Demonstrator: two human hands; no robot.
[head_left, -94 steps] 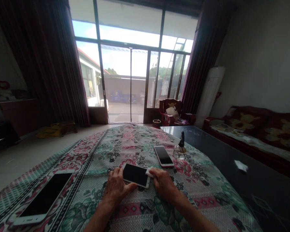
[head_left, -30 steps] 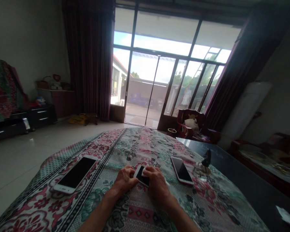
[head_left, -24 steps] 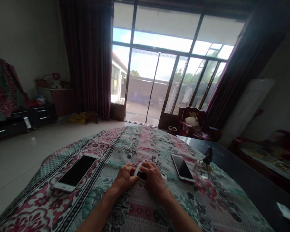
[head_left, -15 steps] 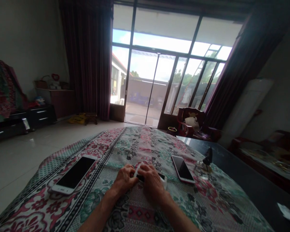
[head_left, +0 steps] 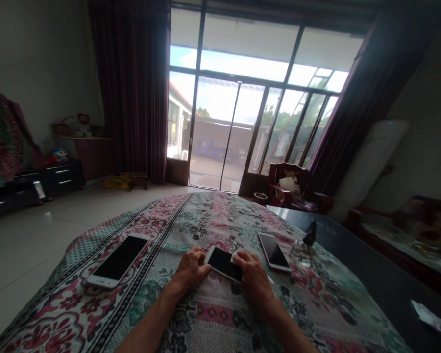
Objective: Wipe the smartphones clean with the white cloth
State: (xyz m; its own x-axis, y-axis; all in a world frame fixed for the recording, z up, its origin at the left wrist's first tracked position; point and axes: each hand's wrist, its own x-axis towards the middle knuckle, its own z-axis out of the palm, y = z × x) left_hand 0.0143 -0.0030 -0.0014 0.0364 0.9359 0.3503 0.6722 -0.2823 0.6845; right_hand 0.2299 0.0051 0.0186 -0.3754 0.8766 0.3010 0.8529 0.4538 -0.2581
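A white smartphone (head_left: 222, 262) with a dark screen lies in front of me on the patterned cloth. My left hand (head_left: 191, 267) is closed on its left end, thumb at the near corner. Over the right part of the screen, my right hand (head_left: 252, 274) presses a small white wipe (head_left: 237, 257), its fingers bunched around it; most of the wipe is hidden. Another white smartphone (head_left: 119, 261) lies face up to the left. To the right rests a smartphone with a reddish edge (head_left: 274, 252), also face up.
A clear glass holder with a black top (head_left: 308, 235) stands beyond the right phone. The floral tablecloth (head_left: 220, 215) covers the round surface. A dark table (head_left: 371, 274) adjoins on the right, bearing a crumpled white paper (head_left: 428, 316). Glass doors (head_left: 224, 137) stand ahead.
My right hand has slid rightward across the phone with the wipe, uncovering the left and middle of the screen. My left hand stays at the phone's left end.
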